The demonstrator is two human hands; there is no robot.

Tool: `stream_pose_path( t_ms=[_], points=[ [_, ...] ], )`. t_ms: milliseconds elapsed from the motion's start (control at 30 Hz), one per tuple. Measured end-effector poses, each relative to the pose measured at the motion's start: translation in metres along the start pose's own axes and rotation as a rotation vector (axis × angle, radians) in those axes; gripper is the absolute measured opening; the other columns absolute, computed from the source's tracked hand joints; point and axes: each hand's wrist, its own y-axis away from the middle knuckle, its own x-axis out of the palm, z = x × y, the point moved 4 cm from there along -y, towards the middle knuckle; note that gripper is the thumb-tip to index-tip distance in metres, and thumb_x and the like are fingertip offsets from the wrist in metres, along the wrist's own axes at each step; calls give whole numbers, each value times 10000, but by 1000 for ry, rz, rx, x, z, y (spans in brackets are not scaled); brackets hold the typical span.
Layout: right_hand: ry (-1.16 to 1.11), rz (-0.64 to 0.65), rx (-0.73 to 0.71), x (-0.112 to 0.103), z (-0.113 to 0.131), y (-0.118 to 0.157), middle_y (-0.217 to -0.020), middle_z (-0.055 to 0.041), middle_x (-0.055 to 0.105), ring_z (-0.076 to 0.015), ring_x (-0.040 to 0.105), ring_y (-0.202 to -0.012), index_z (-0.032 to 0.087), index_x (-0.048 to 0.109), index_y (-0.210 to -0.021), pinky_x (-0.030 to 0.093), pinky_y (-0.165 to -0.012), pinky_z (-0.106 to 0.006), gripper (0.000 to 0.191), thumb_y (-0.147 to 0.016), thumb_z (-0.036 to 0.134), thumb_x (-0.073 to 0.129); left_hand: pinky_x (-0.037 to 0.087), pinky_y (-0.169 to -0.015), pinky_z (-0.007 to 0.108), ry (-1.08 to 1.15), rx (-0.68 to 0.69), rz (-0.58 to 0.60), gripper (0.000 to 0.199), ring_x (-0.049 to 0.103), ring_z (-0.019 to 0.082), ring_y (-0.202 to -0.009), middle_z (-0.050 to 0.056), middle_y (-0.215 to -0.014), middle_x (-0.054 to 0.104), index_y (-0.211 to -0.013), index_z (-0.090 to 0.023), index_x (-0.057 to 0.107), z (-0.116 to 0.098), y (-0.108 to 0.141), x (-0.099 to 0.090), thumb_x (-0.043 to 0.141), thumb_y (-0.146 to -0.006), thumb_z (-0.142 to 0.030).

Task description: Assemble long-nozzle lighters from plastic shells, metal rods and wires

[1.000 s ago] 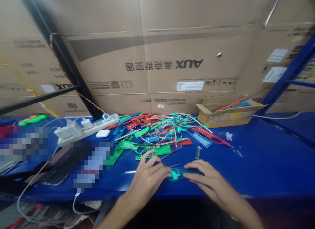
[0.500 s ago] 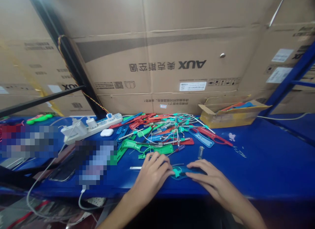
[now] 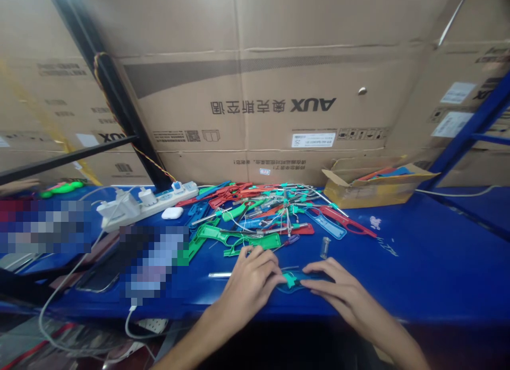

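Note:
A translucent blue shell (image 3: 295,289) of a long-necked lighter lies on the blue table at the front, between my hands. In it sits a teal plastic piece (image 3: 290,279), with a small dark part at its right. My left hand (image 3: 255,277) is closed, its thumb and index finger pinching at the teal piece. From under that hand a metal tube (image 3: 220,275) sticks out to the left. My right hand (image 3: 338,285) holds the shell's right end, with thumb and fingers around it. Beyond them stands a clear lighter fuel tank (image 3: 325,247).
Behind my hands lies a heap of red, green and blue lighter shells and metal tubes (image 3: 255,213). An open cardboard box (image 3: 366,194) holds more shells. To the left are a power strip (image 3: 135,211), a white earbud case (image 3: 172,213) and phones with cables.
My left hand and the teal piece have shifted very slightly to the right; both hands keep their hold. At the far left edge, a blurred skin-toned shape like an arm has appeared.

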Motion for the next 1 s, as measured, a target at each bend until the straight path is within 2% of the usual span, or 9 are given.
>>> stream_pose_path(
  t_ms=[133,267,467,600,733,1000],
  points=[
    [-14,-1,1,-1,1,-1,-1291,-43,670,-224,617,-1185,412,687,-1313,539,-1021,-406,349,-1046,255,526,356,-868,383,-33,20,-14,171,576,200,-905,-3,-956,703,-865,-201,664,0,0,1,678,-988,-319],
    [-16,1,-8,-3,2,-2,-1286,-41,672,-223,617,-1178,415,687,-1308,541,-1013,-408,350,-1044,251,526,361,-857,386,-102,29,-62,125,565,219,-932,22,-992,694,-953,-203,674,1,1,0,689,-980,-324],
    [-10,16,1,-2,2,-2,-1303,-50,655,-224,605,-1187,404,693,-1299,525,-1017,-404,342,-1051,250,514,346,-858,395,-137,84,-106,132,548,213,-893,12,-943,690,-907,-200,670,-2,1,1,651,-1005,-287],
    [-14,5,-9,-2,1,-1,-1302,-50,662,-225,612,-1184,404,695,-1303,529,-1016,-393,339,-1045,261,528,362,-835,384,-173,113,-93,103,549,206,-900,15,-964,686,-915,-207,691,-5,1,0,660,-1000,-256],
    [-11,6,-13,-1,-1,-1,-1301,-57,661,-230,616,-1182,389,702,-1293,533,-1015,-399,336,-1045,254,520,378,-843,375,-197,175,-69,125,546,205,-916,30,-985,670,-948,-211,700,-9,3,-1,608,-1012,-155],
    [27,41,32,1,1,1,-1374,-52,617,-240,572,-1264,412,519,-1487,504,-1078,-446,447,-1057,288,516,386,-890,406,-202,174,-72,124,556,218,-930,35,-1016,679,-1029,-224,696,-6,6,0,585,-1025,-169]
  ],
)
